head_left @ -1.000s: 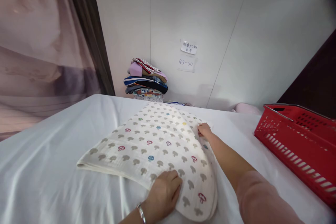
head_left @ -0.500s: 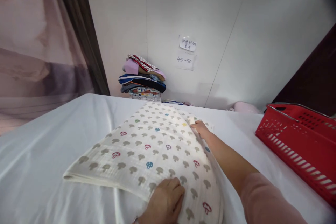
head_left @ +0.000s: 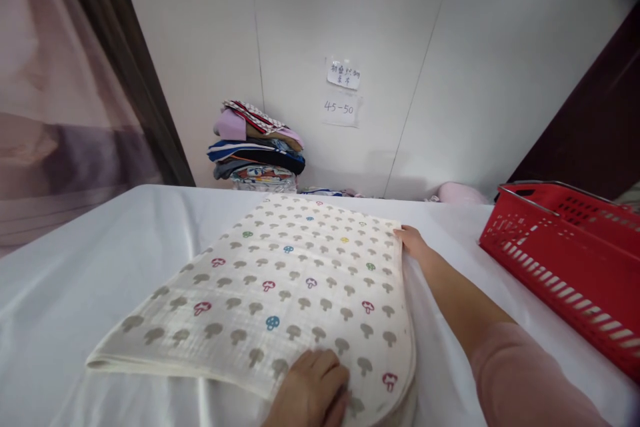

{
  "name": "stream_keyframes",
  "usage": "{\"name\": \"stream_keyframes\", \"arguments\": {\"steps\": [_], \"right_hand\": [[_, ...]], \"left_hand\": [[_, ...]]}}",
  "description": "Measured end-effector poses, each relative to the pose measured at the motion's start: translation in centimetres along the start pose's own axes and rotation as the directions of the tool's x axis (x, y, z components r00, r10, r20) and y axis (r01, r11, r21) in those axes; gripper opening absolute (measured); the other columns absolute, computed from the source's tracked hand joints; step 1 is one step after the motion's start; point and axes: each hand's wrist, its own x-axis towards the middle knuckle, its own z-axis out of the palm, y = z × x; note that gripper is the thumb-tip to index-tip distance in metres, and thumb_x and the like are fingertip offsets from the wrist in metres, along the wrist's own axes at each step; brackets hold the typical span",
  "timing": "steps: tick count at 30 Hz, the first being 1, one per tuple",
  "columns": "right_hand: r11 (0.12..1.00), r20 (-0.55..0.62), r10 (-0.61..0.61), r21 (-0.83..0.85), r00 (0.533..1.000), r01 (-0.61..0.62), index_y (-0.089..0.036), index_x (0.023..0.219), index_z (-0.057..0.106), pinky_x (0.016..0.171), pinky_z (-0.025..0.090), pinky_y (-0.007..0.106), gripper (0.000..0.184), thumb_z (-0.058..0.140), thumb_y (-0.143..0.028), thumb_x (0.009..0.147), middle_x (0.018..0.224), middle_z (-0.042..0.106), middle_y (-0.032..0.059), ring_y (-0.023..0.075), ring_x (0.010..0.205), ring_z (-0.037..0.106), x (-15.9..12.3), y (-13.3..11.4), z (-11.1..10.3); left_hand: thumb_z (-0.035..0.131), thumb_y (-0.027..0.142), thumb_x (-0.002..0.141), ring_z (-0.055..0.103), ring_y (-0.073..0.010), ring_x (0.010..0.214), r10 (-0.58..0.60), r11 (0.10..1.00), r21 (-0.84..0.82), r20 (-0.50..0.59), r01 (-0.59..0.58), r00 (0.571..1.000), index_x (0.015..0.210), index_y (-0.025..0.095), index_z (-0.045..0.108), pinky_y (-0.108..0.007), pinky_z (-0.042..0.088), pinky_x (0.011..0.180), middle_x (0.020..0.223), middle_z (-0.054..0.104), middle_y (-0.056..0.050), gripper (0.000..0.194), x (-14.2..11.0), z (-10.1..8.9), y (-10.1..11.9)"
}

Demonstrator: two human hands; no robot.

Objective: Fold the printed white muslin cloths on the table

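Note:
A cream muslin cloth (head_left: 300, 267), printed with grey mushrooms and a few coloured ones, lies folded in layers on the white-covered table. Its far right corner is pinched in my right hand (head_left: 411, 240), with the arm reaching in from the right. Close to the near edge, my left hand (head_left: 311, 387) rests on the fabric with curled fingers gripping it; the fingertips are partly hidden. The fold runs along the left side, and the near right corner is rounded.
A red plastic basket (head_left: 565, 260) with a metal handle stands on the right. Folded fabrics (head_left: 257, 147) are stacked by the wall behind the table (head_left: 125, 247). Paper labels (head_left: 341, 110) hang on the wall. A pink bundle (head_left: 460, 193) shows beyond the far edge.
My right hand has drawn the cloth's far corner outward to the right, so the turned-over edge now lies flat. My left hand keeps its place on the near part. The view has shifted slightly.

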Motion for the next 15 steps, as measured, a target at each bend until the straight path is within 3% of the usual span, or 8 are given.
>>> {"name": "stream_keyframes", "arguments": {"steps": [5, 10, 15], "right_hand": [[0.985, 0.044, 0.125, 0.117, 0.991, -0.129, -0.010, 0.129, 0.036, 0.047, 0.047, 0.023, 0.069, 0.067, -0.020, 0.068, 0.078, 0.067, 0.0085, 0.0159, 0.057, 0.061, -1.0, -0.6, -0.5], [0.965, 0.156, 0.172, 0.171, 0.973, -0.198, -0.010, 0.132, 0.029, 0.050, 0.050, 0.024, 0.068, 0.061, -0.016, 0.073, 0.082, 0.067, 0.0102, 0.0152, 0.059, 0.062, -3.6, -0.3, -1.4], [0.959, 0.249, 0.191, 0.159, 0.950, -0.234, -0.010, 0.133, 0.026, 0.054, 0.053, 0.029, 0.069, 0.059, -0.013, 0.073, 0.078, 0.067, 0.0102, 0.0158, 0.056, 0.062, -6.5, 0.3, -2.8]], "left_hand": [[0.057, 0.042, 0.075, 0.053, -0.0177, 0.086, 0.027, 1.000, -0.003, 0.080, -0.027, 0.996, 0.107, 0.030, 0.051, -0.030, 0.039, 0.075, 0.100, 0.059, 0.002, 0.035, -0.1, 0.0, 1.4], [0.057, 0.042, 0.076, 0.049, -0.0183, 0.091, -0.045, 0.999, -0.016, 0.290, 0.052, 0.956, 0.110, 0.030, 0.049, -0.031, 0.037, 0.078, 0.104, 0.055, 0.001, 0.036, 1.0, -1.3, 4.3], [0.057, 0.038, 0.077, 0.047, -0.0200, 0.095, -0.016, 0.999, 0.054, 0.368, -0.005, 0.930, 0.113, 0.026, 0.047, -0.033, 0.038, 0.079, 0.104, 0.054, -0.002, 0.039, 3.2, -0.9, 7.2]]}}
